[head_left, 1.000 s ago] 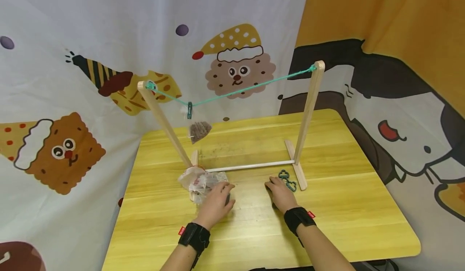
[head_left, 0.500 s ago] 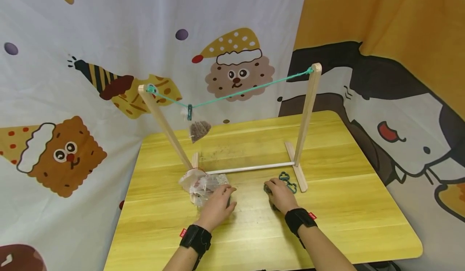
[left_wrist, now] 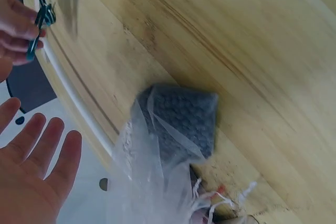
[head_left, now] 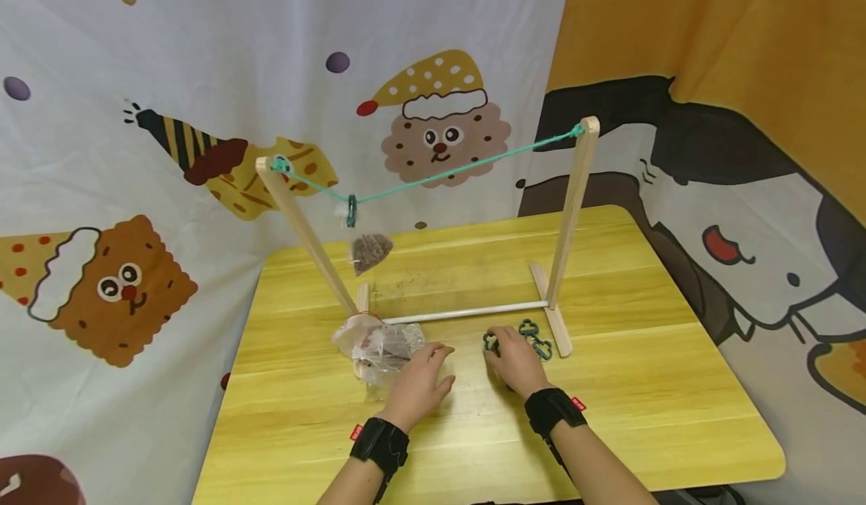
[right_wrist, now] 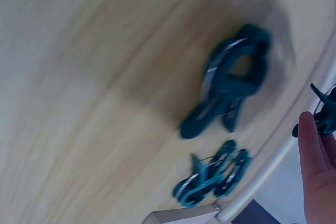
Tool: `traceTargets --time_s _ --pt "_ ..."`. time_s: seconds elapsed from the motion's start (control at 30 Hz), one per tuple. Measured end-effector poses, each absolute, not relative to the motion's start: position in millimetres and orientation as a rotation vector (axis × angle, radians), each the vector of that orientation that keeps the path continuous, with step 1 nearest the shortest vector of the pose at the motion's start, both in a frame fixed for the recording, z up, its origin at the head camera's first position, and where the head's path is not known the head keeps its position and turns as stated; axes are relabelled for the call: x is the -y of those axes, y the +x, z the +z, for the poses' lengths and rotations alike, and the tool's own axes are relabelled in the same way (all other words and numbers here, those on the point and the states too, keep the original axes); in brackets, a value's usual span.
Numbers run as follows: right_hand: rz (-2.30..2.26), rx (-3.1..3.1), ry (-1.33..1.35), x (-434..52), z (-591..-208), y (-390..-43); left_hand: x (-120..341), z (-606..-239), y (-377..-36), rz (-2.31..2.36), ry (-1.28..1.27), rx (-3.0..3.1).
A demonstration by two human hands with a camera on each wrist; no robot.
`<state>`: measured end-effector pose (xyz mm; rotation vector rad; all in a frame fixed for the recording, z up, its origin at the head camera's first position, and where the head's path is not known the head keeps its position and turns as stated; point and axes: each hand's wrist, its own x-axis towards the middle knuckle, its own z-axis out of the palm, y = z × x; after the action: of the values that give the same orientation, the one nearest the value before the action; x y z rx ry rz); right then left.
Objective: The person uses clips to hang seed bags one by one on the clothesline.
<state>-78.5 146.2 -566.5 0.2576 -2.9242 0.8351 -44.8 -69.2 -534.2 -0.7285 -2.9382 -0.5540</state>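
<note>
Lifted off the bags (head_left: 379, 346), my left hand (head_left: 421, 383) spreads flat; right hand (head_left: 516, 360) now pinches a green clip (head_left: 490, 342).

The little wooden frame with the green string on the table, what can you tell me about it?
The pale wooden frame has two posts on flat feet, joined low by a white rod, standing on the yellow table. The left post leans. A sagging green string joins the tops; a green clip on it holds a small bag of dark bits.
</note>
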Motion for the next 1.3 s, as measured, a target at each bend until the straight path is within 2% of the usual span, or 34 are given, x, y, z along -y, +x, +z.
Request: traceTargets --time_s 0.47,1.3 --pt "0.962 2.885 0.264 -125 -535 -72 64 -535 -49 -0.554 -0.721 2.919" --pt "1.266 2.662 0.330 -89 -498 -38 48 -493 -26 -0.903 -0.442 2.786"
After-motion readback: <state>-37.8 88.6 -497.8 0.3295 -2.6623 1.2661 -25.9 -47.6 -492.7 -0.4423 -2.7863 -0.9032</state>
